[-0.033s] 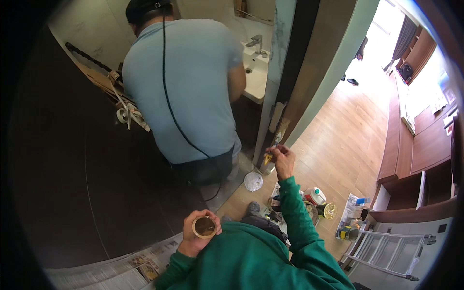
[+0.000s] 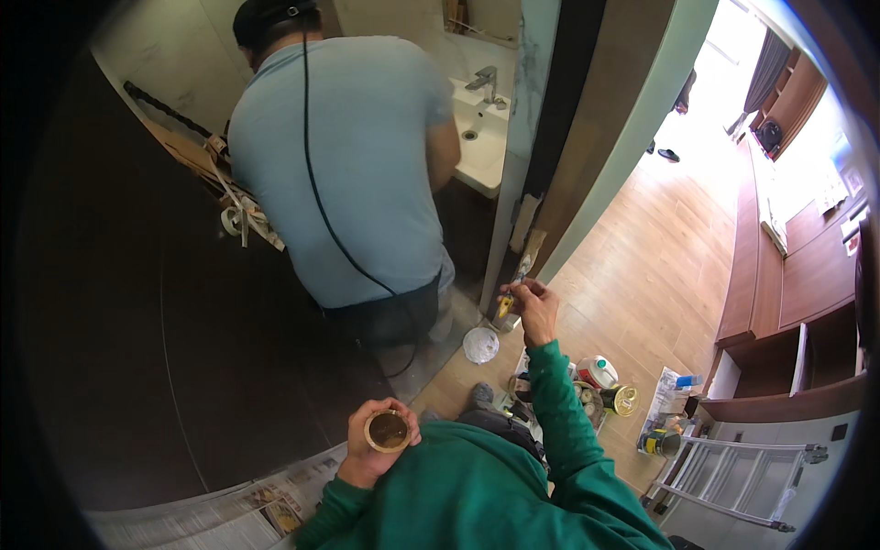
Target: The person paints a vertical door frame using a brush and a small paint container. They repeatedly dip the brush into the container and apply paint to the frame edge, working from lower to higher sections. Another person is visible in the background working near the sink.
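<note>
Newspaper (image 2: pixel 229 509): spread on the dark floor, we guess as a drip catcher.
Left hand (image 2: pixel 371 449): our fingers curl snug round a small open tin (image 2: pixel 388 431), level, close to our chest.
Co-worker (image 2: pixel 353 156): bent over the sink (image 2: pixel 481 137).
Right hand (image 2: pixel 533 307): pinching a yellow-handled tool (image 2: pixel 510 295), tip at the door frame (image 2: pixel 541 234).

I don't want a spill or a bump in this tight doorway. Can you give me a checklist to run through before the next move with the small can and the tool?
1. Left hand grips small round can: ok.
2. Can level, open top up: ok.
3. Right hand holds yellow-handled tool at the door frame: ok.
4. What the tool tip touches: cannot tell.
5. Room to work: not ok, person in blue shirt stands close ahead.
6. Floor by the knees: not ok, bottles and tins crowd it.
</note>
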{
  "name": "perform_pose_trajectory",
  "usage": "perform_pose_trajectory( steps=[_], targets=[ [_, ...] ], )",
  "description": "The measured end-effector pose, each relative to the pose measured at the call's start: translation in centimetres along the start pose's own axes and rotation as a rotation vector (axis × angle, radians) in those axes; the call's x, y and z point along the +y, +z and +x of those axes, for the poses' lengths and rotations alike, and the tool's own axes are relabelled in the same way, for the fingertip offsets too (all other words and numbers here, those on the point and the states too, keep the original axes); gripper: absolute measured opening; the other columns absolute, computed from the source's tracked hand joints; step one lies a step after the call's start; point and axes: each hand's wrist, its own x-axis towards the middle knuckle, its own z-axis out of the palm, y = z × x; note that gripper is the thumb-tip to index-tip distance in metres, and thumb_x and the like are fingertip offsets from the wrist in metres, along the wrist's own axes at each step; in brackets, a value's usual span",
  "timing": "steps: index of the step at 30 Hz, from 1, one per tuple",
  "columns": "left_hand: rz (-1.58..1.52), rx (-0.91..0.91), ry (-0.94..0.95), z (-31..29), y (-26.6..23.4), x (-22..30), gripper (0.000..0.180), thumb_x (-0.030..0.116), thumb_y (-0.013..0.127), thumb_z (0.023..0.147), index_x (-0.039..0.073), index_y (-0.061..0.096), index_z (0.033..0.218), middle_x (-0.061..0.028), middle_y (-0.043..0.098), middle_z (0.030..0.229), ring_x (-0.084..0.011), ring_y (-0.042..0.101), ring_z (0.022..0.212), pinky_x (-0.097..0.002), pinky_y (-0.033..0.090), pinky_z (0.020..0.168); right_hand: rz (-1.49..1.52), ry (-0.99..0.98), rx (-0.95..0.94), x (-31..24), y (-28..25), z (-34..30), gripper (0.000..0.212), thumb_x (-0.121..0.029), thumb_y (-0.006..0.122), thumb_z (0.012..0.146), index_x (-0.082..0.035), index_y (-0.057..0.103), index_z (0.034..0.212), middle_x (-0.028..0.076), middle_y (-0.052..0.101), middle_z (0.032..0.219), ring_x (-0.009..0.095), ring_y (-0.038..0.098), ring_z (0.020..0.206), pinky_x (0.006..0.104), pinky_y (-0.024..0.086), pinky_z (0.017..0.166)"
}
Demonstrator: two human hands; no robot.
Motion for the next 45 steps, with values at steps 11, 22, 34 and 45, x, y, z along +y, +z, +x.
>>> perform_pose_trajectory(
  steps=[11, 22, 34, 45],
  targets=[
    [-0.028, -0.05, 0.01, 1.1, -0.1, 0.7, 0.034, 0.028, 0.05, 0.092, -0.002, 0.066, 0.087, -0.0217, 0.063, 0.078, -0.0333, 0.057, 0.07, -0.0416, 0.044, 0.067, 0.227, -0.425, -0.13, -16.7, 7.1, -3.9, 0.027, -0.011, 0.063, 0.097, 0.012, 0.058, 0.111, 0.019, 0.071, 0.096, 0.024, 0.072, 0.079, 0.0288, 0.059, 0.067],
    [-0.005, -0.099, 0.022, 1.0, 0.1, 0.2, 0.036, 0.029, 0.049, 0.093, -0.002, 0.067, 0.09, -0.0225, 0.063, 0.081, -0.0324, 0.056, 0.072, -0.0416, 0.045, 0.07, 0.115, -0.541, -0.117, -15.7, 6.6, -2.4, 0.029, -0.006, 0.063, 0.096, 0.014, 0.056, 0.116, 0.019, 0.071, 0.097, 0.021, 0.071, 0.08, 0.0289, 0.058, 0.071],
    [0.011, -0.091, 0.022, 1.4, 0.5, 0.2, 0.035, 0.029, 0.049, 0.093, -0.001, 0.066, 0.089, -0.0209, 0.063, 0.079, -0.0322, 0.056, 0.072, -0.0414, 0.044, 0.069, 0.143, -0.514, -0.098, -14.7, 6.5, -0.5, 0.029, -0.004, 0.062, 0.096, 0.016, 0.055, 0.116, 0.019, 0.071, 0.094, 0.02, 0.071, 0.076, 0.0282, 0.057, 0.067],
    [0.046, -0.041, 0.073, 2.3, 0.6, 1.0, 0.037, 0.031, 0.048, 0.094, 0.001, 0.067, 0.085, -0.0172, 0.064, 0.078, -0.0289, 0.058, 0.068, -0.0389, 0.045, 0.066, 0.048, -0.333, -0.02, -3.3, 2.2, 2.3, 0.022, -0.004, 0.059, 0.097, 0.012, 0.055, 0.112, 0.019, 0.071, 0.095, 0.023, 0.071, 0.078, 0.0308, 0.059, 0.067]
  ],
)
